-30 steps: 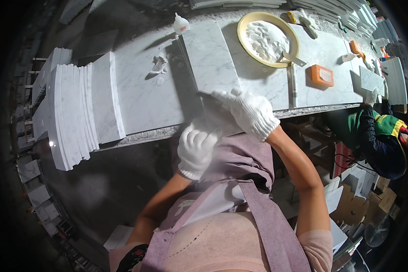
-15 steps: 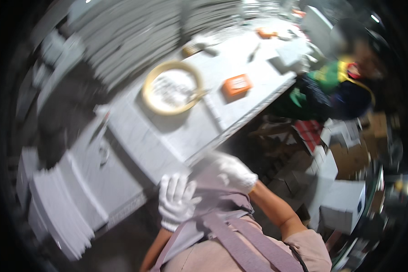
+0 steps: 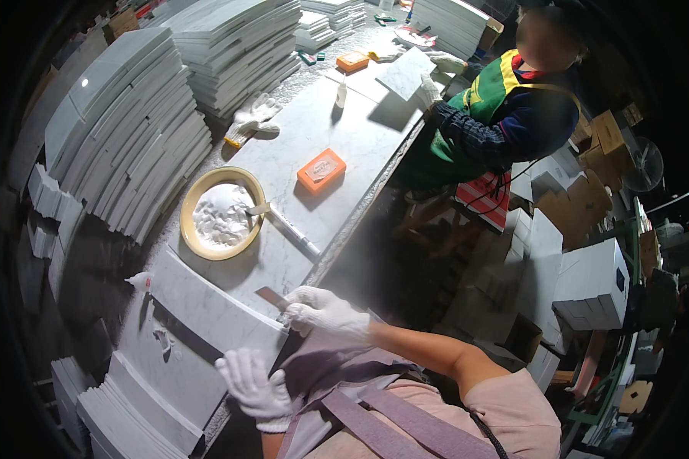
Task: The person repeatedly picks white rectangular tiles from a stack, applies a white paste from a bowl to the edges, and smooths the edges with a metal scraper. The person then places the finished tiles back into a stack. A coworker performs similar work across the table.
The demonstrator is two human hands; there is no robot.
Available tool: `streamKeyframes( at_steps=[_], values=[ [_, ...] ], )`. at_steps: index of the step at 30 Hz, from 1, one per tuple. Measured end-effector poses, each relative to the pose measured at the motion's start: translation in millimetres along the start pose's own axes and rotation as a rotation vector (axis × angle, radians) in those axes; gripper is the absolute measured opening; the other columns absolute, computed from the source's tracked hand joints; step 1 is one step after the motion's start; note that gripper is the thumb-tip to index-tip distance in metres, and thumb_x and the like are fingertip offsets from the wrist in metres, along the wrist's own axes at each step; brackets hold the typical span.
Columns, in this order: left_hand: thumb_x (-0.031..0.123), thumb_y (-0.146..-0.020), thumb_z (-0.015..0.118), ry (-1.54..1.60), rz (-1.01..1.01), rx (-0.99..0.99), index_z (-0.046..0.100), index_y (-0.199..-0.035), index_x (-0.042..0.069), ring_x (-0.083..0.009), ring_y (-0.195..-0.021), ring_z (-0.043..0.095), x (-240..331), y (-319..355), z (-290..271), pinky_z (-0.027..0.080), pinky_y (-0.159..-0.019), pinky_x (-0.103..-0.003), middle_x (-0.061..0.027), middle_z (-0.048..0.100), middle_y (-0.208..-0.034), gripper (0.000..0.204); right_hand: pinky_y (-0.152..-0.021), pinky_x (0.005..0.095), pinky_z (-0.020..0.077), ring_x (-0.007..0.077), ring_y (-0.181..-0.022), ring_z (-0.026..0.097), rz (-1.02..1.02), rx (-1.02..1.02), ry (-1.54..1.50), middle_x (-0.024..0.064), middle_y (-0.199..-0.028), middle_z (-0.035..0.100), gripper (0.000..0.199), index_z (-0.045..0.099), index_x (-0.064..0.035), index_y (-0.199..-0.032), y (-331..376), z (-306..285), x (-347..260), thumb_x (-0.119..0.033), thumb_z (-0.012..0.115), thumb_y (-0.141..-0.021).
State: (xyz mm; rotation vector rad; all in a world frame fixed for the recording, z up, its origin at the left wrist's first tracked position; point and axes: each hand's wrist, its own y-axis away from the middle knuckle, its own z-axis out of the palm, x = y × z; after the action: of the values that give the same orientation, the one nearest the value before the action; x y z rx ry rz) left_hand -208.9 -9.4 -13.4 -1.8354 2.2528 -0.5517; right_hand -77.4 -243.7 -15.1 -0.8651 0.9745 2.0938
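Fingers of the gloved right hand point(image 3: 325, 314) were pinched on a thin flat blade point(image 3: 272, 297), a scraper by the look of it, its tip laid on the near end of a marble slab point(image 3: 207, 314). The left hand point(image 3: 254, 385), also in a white glove, hung spread and holding nothing just off the bench edge point(image 3: 360, 210), below the slab's near corner.

The slab lay flat on the bench, along its near part. It looked heavy, stiff and brittle, with a smooth face that would slip under cotton gloves; I would judge it best taken by both long edges, kept low, its corners spared. The blade seemed light and rigid, easy to hold near its back end.

Beyond the slab sat a yellow bowl point(image 3: 190, 237) holding white paste, with a small spatula point(image 3: 258, 209) resting across its rim. A white pen-like tool point(image 3: 292, 233) lay just beside the bowl, and an orange block point(image 3: 321, 170) farther along. A small white bottle point(image 3: 141, 281) lay at the slab's far side. Stacks of tiles point(image 3: 122, 130) stood behind the bowl.
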Motion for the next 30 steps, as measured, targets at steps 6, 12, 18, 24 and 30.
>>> streamKeyframes(
  at_steps=[6,12,18,24,30],
  values=[
    [0.049,-0.113,0.039,-0.008,-0.103,-0.048,0.065,-0.134,-0.004,-0.0433,-0.142,0.051,3.6,-22.6,4.1,0.029,-0.125,-0.065,-0.0213,0.065,-0.139,0.063,-0.075,0.0273,0.0561,0.0101,-0.088,0.067,-0.058,0.012,0.105,0.0034,-0.100,0.072,0.026,0.067,-0.0036,-0.125,-19.0,13.7,3.0,-0.021,0.067,-0.106],
    [0.049,-0.113,0.038,-0.132,-0.125,-0.089,0.064,-0.135,-0.004,-0.0405,-0.141,0.051,-6.9,-43.9,5.0,0.028,-0.127,-0.062,-0.0186,0.066,-0.137,0.063,-0.089,0.0365,0.0575,0.0281,-0.098,0.071,-0.485,0.060,0.705,0.0109,-0.109,0.071,0.025,0.071,-0.0112,-0.119,-44.1,18.0,-0.8,-0.025,0.073,-0.098],
    [0.050,-0.112,0.039,-0.078,-0.131,-0.150,0.064,-0.128,-0.009,-0.0420,-0.130,0.057,1.3,-50.9,-6.1,0.029,-0.126,-0.062,-0.0222,0.068,-0.126,0.066,-0.079,0.0407,0.0582,0.0327,-0.092,0.070,-0.684,-0.001,0.933,0.0100,-0.105,0.068,0.022,0.072,-0.0133,-0.114,-81.9,15.5,-6.3,-0.020,0.075,-0.094],
    [0.049,-0.112,0.040,-0.058,-0.090,-0.125,0.066,-0.124,-0.010,-0.0430,-0.124,0.059,5.2,-47.2,-6.3,0.034,-0.122,-0.065,-0.0231,0.069,-0.121,0.066,-0.070,0.0405,0.0595,0.0289,-0.082,0.072,-0.741,-0.012,1.107,0.0074,-0.099,0.070,0.024,0.074,-0.0173,-0.114,-98.9,12.4,7.5,-0.030,0.073,-0.093],
    [0.048,-0.112,0.042,-0.082,-0.060,-0.118,0.068,-0.121,-0.010,-0.0443,-0.122,0.060,2.7,-38.5,-2.7,0.036,-0.121,-0.065,-0.0230,0.070,-0.120,0.065,-0.068,0.0396,0.0593,0.0279,-0.081,0.073,-0.849,0.074,1.048,0.0070,-0.098,0.072,0.024,0.075,-0.0167,-0.113,-100.3,10.0,15.1,-0.028,0.074,-0.092]
  ],
)
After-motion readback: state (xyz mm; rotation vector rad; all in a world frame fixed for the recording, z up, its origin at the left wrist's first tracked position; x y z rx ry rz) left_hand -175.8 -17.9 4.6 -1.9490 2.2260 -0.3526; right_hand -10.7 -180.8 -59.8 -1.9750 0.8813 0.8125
